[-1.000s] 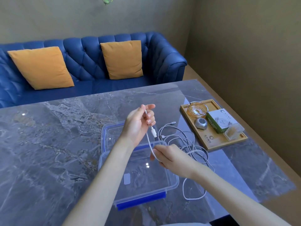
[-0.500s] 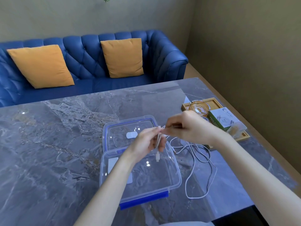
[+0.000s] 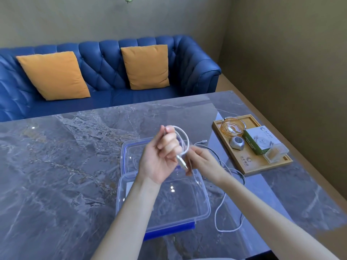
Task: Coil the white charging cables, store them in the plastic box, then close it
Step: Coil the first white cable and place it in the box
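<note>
My left hand is raised over the open clear plastic box, fingers curled around a white charging cable that loops over them; its plug hangs below the palm. My right hand sits just right of it, pinching the same cable below the loop. The rest of the cable trails right and down onto the table. The box's clear lid with a blue seal lies behind the box. The box holds no cable.
A wooden tray at the right carries a glass ashtray, a grey round object, a green-and-white box and a small clear case. A blue sofa with orange cushions stands beyond the grey marble table.
My left hand has risen and turned palm up with a cable loop now over its fingers. My right hand dropped from the upper right to just beside the left.
</note>
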The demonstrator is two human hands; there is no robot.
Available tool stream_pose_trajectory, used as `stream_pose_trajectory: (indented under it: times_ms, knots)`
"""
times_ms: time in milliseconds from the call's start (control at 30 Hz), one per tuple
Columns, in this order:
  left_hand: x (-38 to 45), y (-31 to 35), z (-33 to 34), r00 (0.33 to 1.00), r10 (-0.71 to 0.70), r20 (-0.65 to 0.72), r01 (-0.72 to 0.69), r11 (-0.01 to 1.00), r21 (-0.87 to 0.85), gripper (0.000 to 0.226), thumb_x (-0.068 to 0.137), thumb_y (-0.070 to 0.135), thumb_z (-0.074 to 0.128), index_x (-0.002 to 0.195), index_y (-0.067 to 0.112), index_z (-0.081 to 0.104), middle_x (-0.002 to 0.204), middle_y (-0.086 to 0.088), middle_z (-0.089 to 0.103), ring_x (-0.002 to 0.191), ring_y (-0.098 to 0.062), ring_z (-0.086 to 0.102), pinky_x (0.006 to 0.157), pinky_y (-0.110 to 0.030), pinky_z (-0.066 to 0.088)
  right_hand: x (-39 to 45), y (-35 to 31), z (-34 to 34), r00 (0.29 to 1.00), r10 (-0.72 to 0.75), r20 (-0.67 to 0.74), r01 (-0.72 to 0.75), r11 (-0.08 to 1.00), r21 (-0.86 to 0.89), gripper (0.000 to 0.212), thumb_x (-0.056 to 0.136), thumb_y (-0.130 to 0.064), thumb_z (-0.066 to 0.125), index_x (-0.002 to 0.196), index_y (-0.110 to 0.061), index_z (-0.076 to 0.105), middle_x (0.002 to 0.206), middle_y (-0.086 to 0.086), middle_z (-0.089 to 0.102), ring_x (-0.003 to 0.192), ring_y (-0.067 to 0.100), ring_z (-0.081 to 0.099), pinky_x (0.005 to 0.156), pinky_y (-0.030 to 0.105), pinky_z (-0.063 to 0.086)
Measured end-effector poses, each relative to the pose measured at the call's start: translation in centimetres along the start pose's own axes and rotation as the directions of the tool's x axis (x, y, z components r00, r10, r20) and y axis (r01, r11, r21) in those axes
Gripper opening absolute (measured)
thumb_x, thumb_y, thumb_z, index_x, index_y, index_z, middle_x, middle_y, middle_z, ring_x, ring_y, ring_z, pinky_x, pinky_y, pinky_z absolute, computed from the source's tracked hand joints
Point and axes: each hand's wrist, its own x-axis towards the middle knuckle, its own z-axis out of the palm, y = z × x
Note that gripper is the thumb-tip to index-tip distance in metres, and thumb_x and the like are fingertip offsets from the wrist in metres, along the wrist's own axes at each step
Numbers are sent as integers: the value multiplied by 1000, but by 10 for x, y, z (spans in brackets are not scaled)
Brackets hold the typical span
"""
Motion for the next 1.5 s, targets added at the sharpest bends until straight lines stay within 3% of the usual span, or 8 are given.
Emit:
stream_pose_trajectory:
  times_ms: [333, 500, 667, 767, 900, 1133, 1267, 1500]
  knots:
    - [26, 16, -34, 860, 375, -348, -154, 839, 522, 36, 100, 22, 26, 88, 2, 53, 44, 8, 46, 34, -3, 37, 39, -14, 34, -11, -9, 2, 971, -105, 213, 236, 528, -816, 25, 93, -18, 43, 110, -15, 60, 91, 14, 72, 86, 36, 62, 72, 37, 46]
    - [28, 5, -41, 830, 514, -216, 4, 382, 924, 32, 100, 19, 28, 88, 8, 55, 48, 7, 57, 40, -5, 44, 46, -19, 37, -9, -40, -13, 967, -124, 222, 247, 256, -934, 24, 93, -23, 37, 88, -14, 59, 84, 12, 67, 83, 37, 58, 68, 40, 48]
    - [20, -10, -33, 902, 401, -159, 157, 38, 987, 31, 99, 22, 31, 84, 8, 54, 59, -2, 57, 46, -8, 53, 53, -22, 45, -7, -71, -29, 944, -256, 210, 288, 321, -902, 17, 85, -21, 54, 88, -24, 71, 84, 1, 71, 78, 28, 62, 68, 36, 49]
    - [9, -15, -28, 952, 219, -212, 183, 145, 972, 41, 99, 26, 28, 76, 6, 55, 48, 0, 53, 38, -9, 43, 46, -19, 36, -2, -79, -44, 942, -289, 170, 291, 453, -843, 5, 78, -23, 70, 82, -22, 73, 70, -5, 67, 64, 15, 58, 63, 27, 46]
    - [-1, -13, -15, 964, -60, -259, 245, 577, 779, 47, 85, 39, 35, 62, 10, 64, 31, 8, 39, 28, -5, 24, 34, -15, 22, 4, -73, -56, 951, -292, 103, 299, 784, -544, 11, 70, -24, 77, 81, -22, 76, 62, -14, 67, 56, 0, 55, 58, 7, 39]
    - [-4, 2, 5, 983, -164, 79, 159, 985, 72, 27, 87, 18, 51, 74, -4, 58, 43, 0, 26, 33, -6, 10, 40, -23, 19, 9, -39, -33, 984, -150, 94, 156, 986, -60, 22, 91, -26, 53, 105, -27, 69, 46, -7, 47, 39, 6, 34, 37, 13, 27]
    - [1, 7, 2, 998, 64, 19, -58, 975, -214, 32, 93, 15, 35, 83, -8, 55, 44, -12, 40, 39, -13, 27, 47, -26, 32, 6, -23, -12, 992, 11, 128, -4, 999, -54, 24, 99, -21, 40, 107, -27, 62, 41, -6, 46, 31, 7, 31, 32, 12, 25]
    - [17, 36, -21, 772, 532, -348, -409, 835, 368, 39, 100, 28, 24, 82, 7, 52, 40, 9, 45, 32, -4, 37, 39, -13, 35, -14, -23, 3, 946, 174, 274, -74, 937, -341, 29, 100, -22, 36, 111, -11, 59, 48, -3, 40, 34, 5, 32, 38, 14, 31]
